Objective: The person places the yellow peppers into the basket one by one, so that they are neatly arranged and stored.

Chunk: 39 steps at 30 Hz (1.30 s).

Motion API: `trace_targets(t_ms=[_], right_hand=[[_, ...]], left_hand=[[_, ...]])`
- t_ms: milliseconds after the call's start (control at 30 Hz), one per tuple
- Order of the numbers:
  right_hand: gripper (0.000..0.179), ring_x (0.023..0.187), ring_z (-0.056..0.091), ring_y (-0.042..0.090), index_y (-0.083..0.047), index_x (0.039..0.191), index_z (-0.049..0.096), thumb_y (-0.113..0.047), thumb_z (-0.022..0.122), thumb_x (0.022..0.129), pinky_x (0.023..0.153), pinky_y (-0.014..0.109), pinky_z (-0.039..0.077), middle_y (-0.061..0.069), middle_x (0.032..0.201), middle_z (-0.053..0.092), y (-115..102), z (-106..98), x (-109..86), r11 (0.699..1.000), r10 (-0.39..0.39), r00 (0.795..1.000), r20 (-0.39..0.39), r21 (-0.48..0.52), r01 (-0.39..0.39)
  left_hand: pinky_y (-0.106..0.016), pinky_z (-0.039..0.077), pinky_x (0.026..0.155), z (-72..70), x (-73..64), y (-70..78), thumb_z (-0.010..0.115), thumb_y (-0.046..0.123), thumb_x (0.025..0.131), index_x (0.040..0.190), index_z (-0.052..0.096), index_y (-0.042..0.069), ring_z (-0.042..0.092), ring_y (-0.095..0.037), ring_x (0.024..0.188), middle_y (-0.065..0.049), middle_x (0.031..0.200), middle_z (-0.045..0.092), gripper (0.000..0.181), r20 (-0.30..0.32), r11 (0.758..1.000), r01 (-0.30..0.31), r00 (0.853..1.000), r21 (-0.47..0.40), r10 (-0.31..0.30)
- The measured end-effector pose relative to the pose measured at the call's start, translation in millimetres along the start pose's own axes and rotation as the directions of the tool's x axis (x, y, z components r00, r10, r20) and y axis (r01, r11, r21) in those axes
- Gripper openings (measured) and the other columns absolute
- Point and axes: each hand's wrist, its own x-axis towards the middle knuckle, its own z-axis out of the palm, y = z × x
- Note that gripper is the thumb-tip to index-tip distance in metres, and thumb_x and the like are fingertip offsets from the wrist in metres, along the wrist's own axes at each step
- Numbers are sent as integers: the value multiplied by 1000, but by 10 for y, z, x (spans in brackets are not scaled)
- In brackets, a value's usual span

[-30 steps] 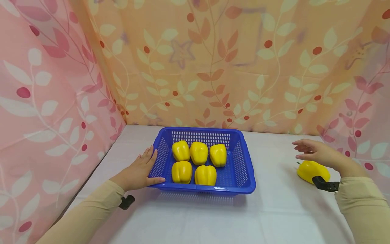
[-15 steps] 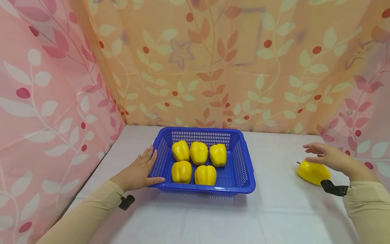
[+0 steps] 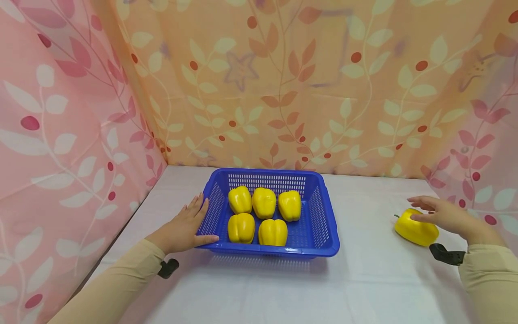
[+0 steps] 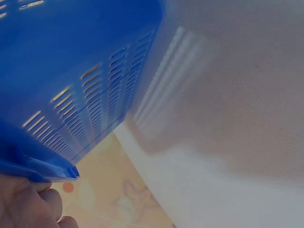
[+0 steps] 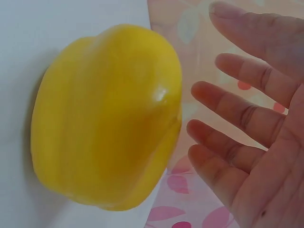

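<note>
A blue plastic basket (image 3: 279, 252) with slotted walls stands in the middle of the white table, holding several yellow bell peppers (image 3: 264, 203). My left hand (image 3: 184, 227) rests on its near left corner, fingers straight along the left rim and thumb along the front rim. In the left wrist view, fingers (image 4: 47, 202) show beside the basket's rim. On the table at the right lies a single yellow bell pepper (image 3: 417, 229), its green stem pointing left. My right hand (image 3: 449, 216) hovers just over it with spread fingers. A gap separates the fingers from that bell pepper (image 5: 109, 118) in the right wrist view.
White cloth covers the table (image 3: 364, 279). An orange leaf-patterned curtain (image 3: 283, 90) hangs behind, and a pink curtain (image 3: 60, 135) closes the left side. Another pink patterned cloth (image 3: 485, 148) is at the right. Black straps sit on both wrists.
My right hand has moved right and slightly down, closer to the lone bell pepper. The left hand, the basket and its bell peppers have stayed in place.
</note>
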Motion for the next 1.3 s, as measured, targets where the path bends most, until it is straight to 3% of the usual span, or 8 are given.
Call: trace_targets(t_ms=[433, 800, 1100, 1300], right_hand=[[81, 109, 35, 54, -1, 137, 36, -47, 66, 78, 76, 66, 39, 36, 133, 27, 111, 75, 15, 999, 53, 998, 45, 8, -53], [88, 105, 41, 51, 2, 136, 35, -51, 68, 74, 72, 62, 43, 37, 130, 28, 125, 116, 18, 997, 69, 996, 51, -24, -68], [89, 102, 43, 50, 3, 138, 29, -45, 69, 75, 72, 60, 45, 37, 131, 27, 175, 177, -24, 999, 42, 998, 51, -11, -42], [97, 98, 47, 40, 1, 143, 20, -39, 74, 72, 74, 58, 47, 36, 133, 23, 259, 240, -58, 1000, 18, 999, 49, 17, -19]], left_hand=[[-55, 11, 108, -11, 1, 9, 47, 73, 76, 145, 9, 0, 1, -37, 138, -20, 151, -3, 108, -2, 1000, 4, 1000, -2, -4], [-55, 11, 108, -2, 6, 8, 48, 71, 76, 145, 9, 0, 1, -36, 139, -20, 152, -3, 107, -2, 1000, 8, 1000, -4, -8], [-54, 11, 108, 11, 15, -6, 44, 75, 74, 145, 9, 0, 1, -36, 139, -20, 152, -3, 109, -2, 1000, 9, 1000, -1, -9], [-54, 10, 108, 18, 19, -15, 44, 75, 74, 145, 8, 0, 0, -36, 139, -20, 152, -3, 109, -4, 1000, 7, 1000, -1, -7]])
